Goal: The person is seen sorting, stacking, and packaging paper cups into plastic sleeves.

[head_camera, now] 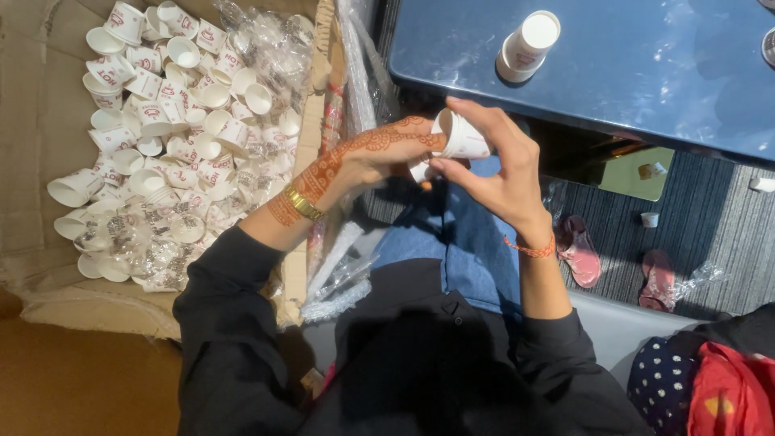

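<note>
Both hands meet above my lap on small white paper cups [462, 139] with red print. My left hand [375, 153], patterned with henna and wearing a gold bracelet, pinches the cups from the left. My right hand [499, 165], with a red thread at the wrist, wraps its fingers over the top and side. How many cups are nested there I cannot tell. A short stack of the same cups [526, 45] lies on the dark blue table [646, 73] just beyond my hands.
A large cardboard box [48, 137] on the left holds several loose white cups [173, 121] and crumpled clear plastic wrappers [137, 242]. Plastic sleeves [343, 278] lie by my left knee. Pink sandals [583, 250] and one stray cup [649, 219] sit on the grey carpet.
</note>
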